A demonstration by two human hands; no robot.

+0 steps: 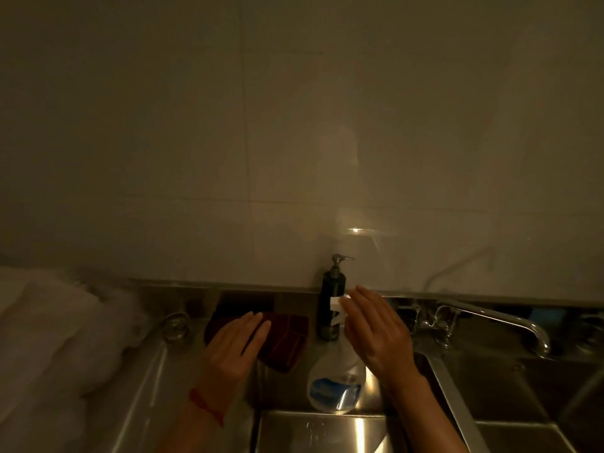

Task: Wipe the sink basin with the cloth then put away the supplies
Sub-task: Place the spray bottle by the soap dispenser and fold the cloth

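Cloth (281,338), dark red, is pressed flat under the open left hand (232,348) on the ledge behind the basin (323,433). Spray bottle (336,380) is approached by the right hand (376,335), fingers spread, nothing gripped. Its neck should be grasped firmly.

No legible text; blue label on spray bottle (336,380) too dim, blurred to read

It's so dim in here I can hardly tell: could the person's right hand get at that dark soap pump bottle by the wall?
Probably yes. The right hand hovers open just beside the dark pump bottle, with only the white trigger head of the clear spray bottle between them.
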